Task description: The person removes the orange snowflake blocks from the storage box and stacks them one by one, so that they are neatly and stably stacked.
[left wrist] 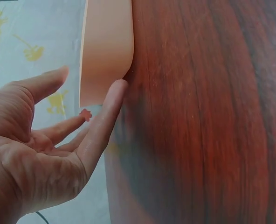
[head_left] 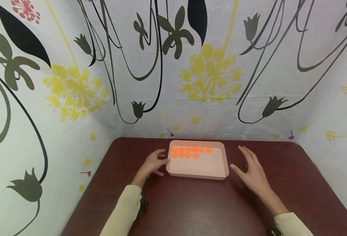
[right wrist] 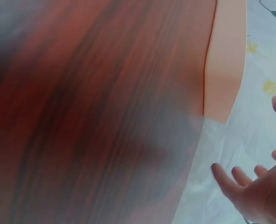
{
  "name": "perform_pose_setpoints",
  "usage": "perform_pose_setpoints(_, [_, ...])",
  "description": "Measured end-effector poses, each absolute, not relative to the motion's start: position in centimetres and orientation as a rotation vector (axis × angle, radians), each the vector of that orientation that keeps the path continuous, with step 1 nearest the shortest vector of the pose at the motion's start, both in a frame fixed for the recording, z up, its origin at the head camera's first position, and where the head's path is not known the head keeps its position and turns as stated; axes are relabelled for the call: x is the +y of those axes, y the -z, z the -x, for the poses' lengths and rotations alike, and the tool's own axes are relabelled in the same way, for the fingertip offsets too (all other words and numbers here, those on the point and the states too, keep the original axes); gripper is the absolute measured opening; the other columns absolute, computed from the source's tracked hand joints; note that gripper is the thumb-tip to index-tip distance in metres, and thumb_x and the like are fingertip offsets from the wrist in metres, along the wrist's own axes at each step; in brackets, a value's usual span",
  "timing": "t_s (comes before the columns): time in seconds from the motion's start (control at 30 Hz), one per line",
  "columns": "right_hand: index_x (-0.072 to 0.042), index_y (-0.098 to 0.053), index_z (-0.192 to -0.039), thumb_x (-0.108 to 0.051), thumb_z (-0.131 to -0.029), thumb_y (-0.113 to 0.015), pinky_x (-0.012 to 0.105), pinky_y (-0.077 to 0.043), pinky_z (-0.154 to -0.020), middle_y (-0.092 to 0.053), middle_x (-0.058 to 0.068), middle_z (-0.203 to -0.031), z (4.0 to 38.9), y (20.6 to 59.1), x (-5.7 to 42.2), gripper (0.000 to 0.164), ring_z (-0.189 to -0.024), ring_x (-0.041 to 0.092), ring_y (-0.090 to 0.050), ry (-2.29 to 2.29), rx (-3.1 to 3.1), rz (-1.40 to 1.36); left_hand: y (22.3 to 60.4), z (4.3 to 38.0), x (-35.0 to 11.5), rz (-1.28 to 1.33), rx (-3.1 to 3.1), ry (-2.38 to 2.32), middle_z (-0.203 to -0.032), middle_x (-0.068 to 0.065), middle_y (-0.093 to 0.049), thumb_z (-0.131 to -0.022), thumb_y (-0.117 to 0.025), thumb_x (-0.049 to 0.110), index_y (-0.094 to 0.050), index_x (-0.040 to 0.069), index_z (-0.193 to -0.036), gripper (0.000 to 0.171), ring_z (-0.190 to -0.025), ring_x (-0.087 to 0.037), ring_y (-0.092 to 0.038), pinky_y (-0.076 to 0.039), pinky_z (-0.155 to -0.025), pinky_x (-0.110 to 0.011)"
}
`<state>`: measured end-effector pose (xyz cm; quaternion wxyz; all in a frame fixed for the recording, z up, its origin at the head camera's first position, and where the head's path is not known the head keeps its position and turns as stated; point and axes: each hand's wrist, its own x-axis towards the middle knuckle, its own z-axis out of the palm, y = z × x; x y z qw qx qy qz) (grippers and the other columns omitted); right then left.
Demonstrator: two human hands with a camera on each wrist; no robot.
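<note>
Hands [head_left: 153, 163] [head_left: 253, 173] flank a tray [head_left: 201, 167] of discs [head_left: 188, 149], floral cloth [head_left: 173, 85] behind.

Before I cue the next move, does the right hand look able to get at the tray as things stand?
Probably yes: the right hand is open just beside the tray, on its right and not touching it, and nothing visible stands between the two.

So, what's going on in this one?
A person has both hands open beside a shallow pink tray on a dark table. The left hand is at its left edge, perhaps touching; the right hand is clear of its right side. Orange discs lie in two rows toward the tray's far left.
</note>
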<state>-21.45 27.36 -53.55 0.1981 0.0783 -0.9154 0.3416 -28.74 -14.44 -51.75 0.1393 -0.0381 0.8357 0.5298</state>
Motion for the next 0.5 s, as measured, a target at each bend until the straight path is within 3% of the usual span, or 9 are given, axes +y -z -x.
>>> perform_pose_setpoints(0.27, [-0.027,-0.042,-0.163,-0.020,-0.093,-0.082,0.062,-0.062,-0.092,-0.047,0.015,-0.159,23.1,53.8,26.0,0.081,-0.132,0.038,-0.058,-1.049,-2.456,-0.208,52.2,29.7,-14.0,0.160,2.357,-1.581,-0.146,-0.020,-0.060,-0.099,-0.076,0.024,-0.055,0.012,-0.152,0.058,-0.123,-0.036,-0.068,-0.069,-0.063,-0.045])
perform_pose_setpoints(0.5, [-0.025,-0.045,-0.161,-0.011,-0.092,-0.081,0.062,-0.063,-0.088,-0.048,0.017,-0.158,24.0,54.0,24.9,0.079,-0.130,0.040,-0.061,-1.109,-2.399,-0.209,52.5,29.9,-13.9,0.139,2.288,-1.626,-0.144,-0.022,-0.062,-0.096,-0.078,0.018,-0.056,0.010,-0.152,0.060,-0.104,-0.029,-0.075,-0.069,-0.064,-0.045])
